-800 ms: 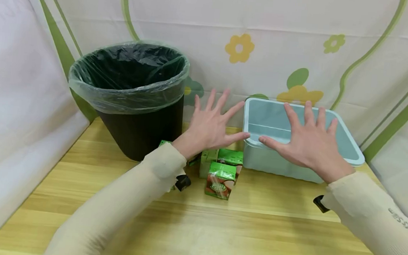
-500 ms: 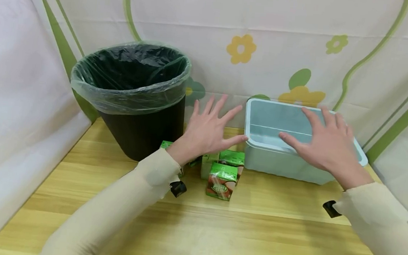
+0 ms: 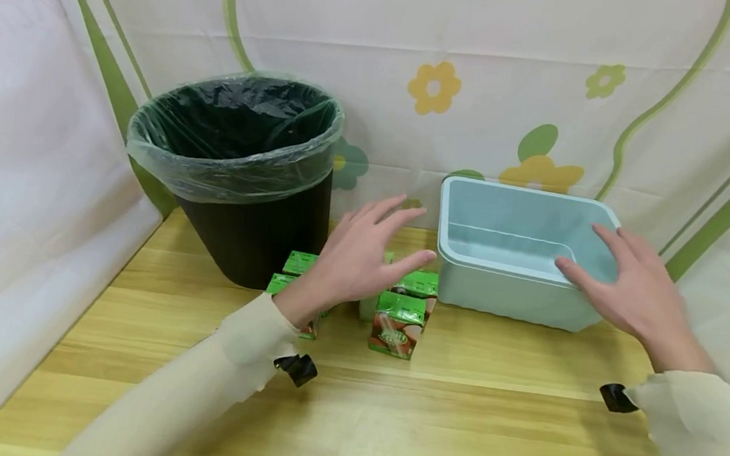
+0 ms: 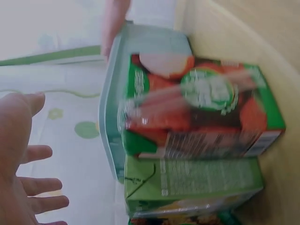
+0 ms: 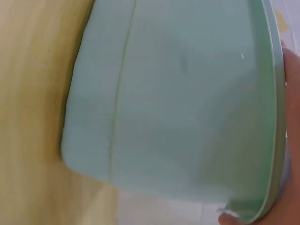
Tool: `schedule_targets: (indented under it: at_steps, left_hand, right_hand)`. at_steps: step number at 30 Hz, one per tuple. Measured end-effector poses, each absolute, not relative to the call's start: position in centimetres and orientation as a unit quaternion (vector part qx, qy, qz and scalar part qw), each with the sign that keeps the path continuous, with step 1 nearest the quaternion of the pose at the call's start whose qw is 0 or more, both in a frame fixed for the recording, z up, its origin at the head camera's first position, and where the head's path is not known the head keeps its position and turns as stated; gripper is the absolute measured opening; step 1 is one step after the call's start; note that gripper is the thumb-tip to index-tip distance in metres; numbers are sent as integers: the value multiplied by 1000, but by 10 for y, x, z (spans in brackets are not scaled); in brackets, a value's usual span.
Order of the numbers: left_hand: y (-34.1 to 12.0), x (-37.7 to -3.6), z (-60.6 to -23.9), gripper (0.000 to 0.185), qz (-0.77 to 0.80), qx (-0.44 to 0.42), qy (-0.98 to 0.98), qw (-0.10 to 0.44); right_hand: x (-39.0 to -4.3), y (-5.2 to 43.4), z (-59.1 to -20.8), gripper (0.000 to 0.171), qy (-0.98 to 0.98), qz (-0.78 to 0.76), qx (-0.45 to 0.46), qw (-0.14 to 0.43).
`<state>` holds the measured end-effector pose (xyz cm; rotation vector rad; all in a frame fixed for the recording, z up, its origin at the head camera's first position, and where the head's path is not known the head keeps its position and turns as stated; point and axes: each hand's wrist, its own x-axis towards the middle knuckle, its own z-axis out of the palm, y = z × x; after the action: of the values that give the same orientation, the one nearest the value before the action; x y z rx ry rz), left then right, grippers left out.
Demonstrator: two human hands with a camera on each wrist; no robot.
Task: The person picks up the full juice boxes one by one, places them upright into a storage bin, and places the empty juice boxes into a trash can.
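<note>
My left hand (image 3: 358,260) hovers over a group of small drink cartons, its fingers spread and slightly bent, holding nothing. A red-and-green carton (image 3: 395,332) with a straw stands in front, with another carton (image 3: 419,283) behind it. Two green-topped cartons (image 3: 300,262) stand nearer the black bin, partly hidden by my left wrist. In the left wrist view, a light green carton (image 4: 192,183) sits beside the red one. At the right end of a light blue plastic tub (image 3: 509,291), my right hand (image 3: 646,296) reaches over the rim with thumb and fingers apart; whether it touches is unclear.
A black trash bin (image 3: 253,236) with a clear liner bag (image 3: 232,176) stands at the back left. Behind everything hangs a flower-print curtain (image 3: 367,54). The wooden table (image 3: 387,425) extends toward me.
My right hand has moved right and toward me, from above the tub to its right end. The left hand has drawn slightly back, its fingers less spread. The cartons and tub have stayed put.
</note>
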<state>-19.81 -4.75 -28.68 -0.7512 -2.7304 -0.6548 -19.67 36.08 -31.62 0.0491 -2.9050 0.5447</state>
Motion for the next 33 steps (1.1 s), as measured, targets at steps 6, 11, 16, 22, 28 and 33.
schedule_targets:
  at_steps: [6, 11, 16, 22, 28, 33]
  left_hand:
    - [-55, -180, -296, 59, -343, -281, -886, 134]
    - [-61, -168, -311, 52, -412, -301, -846, 156]
    - [-65, -162, -326, 47, -458, -309, -814, 181]
    - [-67, -156, -341, 46, -480, -316, -799, 176]
    - [-66, -151, -353, 44, -490, -313, -799, 153]
    - [-64, -147, -358, 45, -491, -301, -806, 135]
  right_hand:
    - [-187, 375, -327, 92, -966, 240, -1, 96]
    - [-182, 377, -333, 99, -949, 297, -25, 99]
    - [-180, 378, -337, 100, -932, 342, -44, 113]
    - [-179, 378, -340, 99, -924, 356, -50, 133]
    - [-180, 379, -342, 99, -922, 362, -56, 129]
    - [-179, 378, -342, 98, -920, 366, -58, 128]
